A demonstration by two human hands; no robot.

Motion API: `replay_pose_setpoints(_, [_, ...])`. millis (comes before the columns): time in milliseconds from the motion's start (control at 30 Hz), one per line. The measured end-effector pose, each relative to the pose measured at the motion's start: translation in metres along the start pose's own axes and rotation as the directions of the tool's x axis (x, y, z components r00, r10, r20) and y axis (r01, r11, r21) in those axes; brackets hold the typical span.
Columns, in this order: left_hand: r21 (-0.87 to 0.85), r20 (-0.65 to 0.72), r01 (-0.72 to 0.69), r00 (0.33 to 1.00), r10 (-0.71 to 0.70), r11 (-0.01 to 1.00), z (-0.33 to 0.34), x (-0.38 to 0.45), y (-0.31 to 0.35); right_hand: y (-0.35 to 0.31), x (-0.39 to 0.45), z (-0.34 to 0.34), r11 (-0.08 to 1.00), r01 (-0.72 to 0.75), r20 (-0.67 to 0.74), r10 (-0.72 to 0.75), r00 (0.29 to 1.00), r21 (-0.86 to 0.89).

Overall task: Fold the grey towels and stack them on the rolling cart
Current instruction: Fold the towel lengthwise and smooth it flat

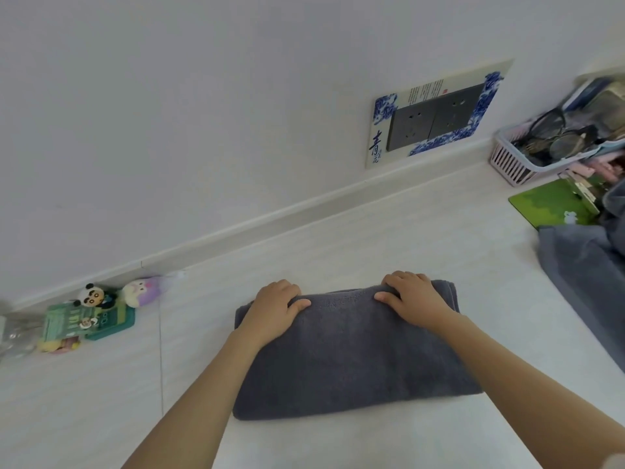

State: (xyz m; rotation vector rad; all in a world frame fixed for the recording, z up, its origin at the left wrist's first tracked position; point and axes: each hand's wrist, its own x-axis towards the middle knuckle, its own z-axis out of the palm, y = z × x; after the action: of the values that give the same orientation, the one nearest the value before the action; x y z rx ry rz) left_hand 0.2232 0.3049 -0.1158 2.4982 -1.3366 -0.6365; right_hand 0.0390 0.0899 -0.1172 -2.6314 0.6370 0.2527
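A folded grey towel [351, 353] is laid flat on the white tabletop [389, 231], near its front edge. The towel's far edge is gripped at both ends: the left hand [275, 311] is curled over the far left corner, thumb on top, and the right hand [414, 299] is curled over the far right corner in the same way. A second, unfolded grey towel [585, 282] is heaped at the tabletop's right edge, well apart from the hands. A pink basket [507, 157] is set near the far right corner.

Pale wall [203, 113] (double socket [436, 118]) above white tabletop [372, 231].
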Motion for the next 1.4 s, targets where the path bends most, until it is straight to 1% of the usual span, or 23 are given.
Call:
replay_pose_setpoints(67, [-0.056,0.022,0.017,1.0,-0.016,0.998,-0.01,-0.007,0.002,-0.007,-0.003,-0.012,0.999,0.011,-0.004,-0.011,1.0,0.047])
replay_pose_setpoints(133, [-0.112,-0.007,0.035,0.999,-0.036,0.993,-0.027,-0.016,0.004,-0.019,-0.006,-0.027,0.998,0.037,-0.061,-0.035,0.998,0.04])
replay_pose_setpoints(167, [-0.106,-0.055,0.025,0.998,-0.031,0.994,-0.039,-0.021,0.004,-0.027,-0.007,-0.036,0.998,0.062,-0.108,-0.06,0.992,0.015])
replay_pose_setpoints(233, [-0.019,-0.189,-0.032,0.982,0.028,0.999,-0.062,-0.025,0.004,-0.037,-0.004,-0.051,0.994,0.104,-0.222,-0.11,0.969,-0.042])
replay_pose_setpoints(300, [0.097,-0.35,-0.075,0.931,0.105,0.992,-0.085,-0.032,0.003,-0.05,-0.004,-0.062,0.983,0.17,-0.376,-0.186,0.908,-0.075])
replay_pose_setpoints(367, [0.218,-0.475,-0.103,0.858,0.197,0.971,-0.102,-0.039,0.002,-0.058,-0.004,-0.067,0.96,0.257,-0.513,-0.278,0.812,-0.113])
replay_pose_setpoints(400, [0.28,-0.518,-0.119,0.817,0.254,0.953,-0.106,-0.047,0.0,-0.063,-0.006,-0.067,0.946,0.287,-0.554,-0.321,0.769,-0.15])
replay_pose_setpoints(433, [0.334,-0.535,-0.127,0.79,0.299,0.934,-0.107,-0.053,-0.002,-0.065,-0.008,-0.065,0.936,0.304,-0.563,-0.35,0.749,-0.178])
replay_pose_setpoints(500, [0.41,-0.529,-0.115,0.778,0.338,0.905,-0.097,-0.069,-0.009,-0.07,-0.017,-0.052,0.925,0.313,-0.535,-0.38,0.754,-0.216])
replay_pose_setpoints(567, [0.432,-0.466,-0.078,0.834,0.296,0.899,-0.066,-0.083,-0.017,-0.07,-0.028,-0.029,0.926,0.299,-0.477,-0.376,0.794,-0.232])
replay_pose_setpoints(600, [0.429,-0.406,-0.058,0.879,0.25,0.902,-0.046,-0.094,-0.022,-0.072,-0.035,-0.013,0.931,0.294,-0.414,-0.361,0.836,-0.217])
replay_pose_setpoints(667, [0.401,-0.289,-0.054,0.94,0.182,0.914,-0.002,-0.113,-0.03,-0.074,-0.05,0.015,0.951,0.259,-0.22,-0.293,0.931,-0.168])
replay_pose_setpoints(700, [0.384,-0.246,-0.061,0.955,0.166,0.921,0.018,-0.124,-0.033,-0.074,-0.058,0.03,0.958,0.242,-0.147,-0.264,0.953,-0.154])
replay_pose_setpoints(733, [0.366,-0.222,-0.067,0.962,0.157,0.928,0.032,-0.133,-0.034,-0.072,-0.064,0.04,0.963,0.226,-0.112,-0.243,0.964,-0.144])
replay_pose_setpoints(833, [0.305,-0.231,-0.059,0.964,0.134,0.951,0.05,-0.158,-0.033,-0.068,-0.086,0.055,0.975,0.193,-0.127,-0.207,0.97,-0.111])
replay_pose_setpoints(967, [0.048,-0.193,-0.039,0.98,0.048,0.998,0.042,-0.171,-0.028,-0.073,-0.102,0.058,0.985,0.144,-0.108,-0.154,0.982,-0.096])
replay_pose_setpoints(1067, [-0.045,-0.302,-0.042,0.953,0.026,0.998,0.037,-0.162,-0.023,-0.081,-0.1,0.06,0.99,0.123,-0.15,-0.131,0.98,-0.063])
replay_pose_setpoints(1133, [-0.018,-0.379,-0.051,0.925,0.041,0.999,0.038,-0.148,-0.017,-0.085,-0.094,0.067,0.99,0.142,-0.218,-0.144,0.965,-0.027])
replay_pose_setpoints(1167, [0.007,-0.398,-0.044,0.917,0.043,0.999,0.039,-0.14,-0.013,-0.088,-0.09,0.069,0.988,0.15,-0.253,-0.151,0.956,-0.023])
replay_pose_setpoints(1200, [0.02,-0.382,-0.02,0.924,0.026,1.0,0.04,-0.132,-0.006,-0.093,-0.085,0.07,0.988,0.152,-0.281,-0.153,0.947,-0.026])
replay_pose_setpoints(1267, [0.046,-0.282,0.041,0.959,-0.026,0.998,0.043,-0.117,0.009,-0.105,-0.072,0.074,0.991,0.129,-0.283,-0.135,0.949,-0.04])
replay_pose_setpoints(1333, [0.099,-0.167,0.081,0.984,-0.063,0.992,0.053,-0.101,0.018,-0.115,-0.058,0.08,0.992,0.109,-0.217,-0.119,0.969,-0.057])
replay_pose_setpoints(1400, [0.186,-0.109,0.104,0.99,-0.085,0.977,0.065,-0.096,0.018,-0.118,-0.049,0.088,0.99,0.092,-0.137,-0.106,0.985,-0.104])
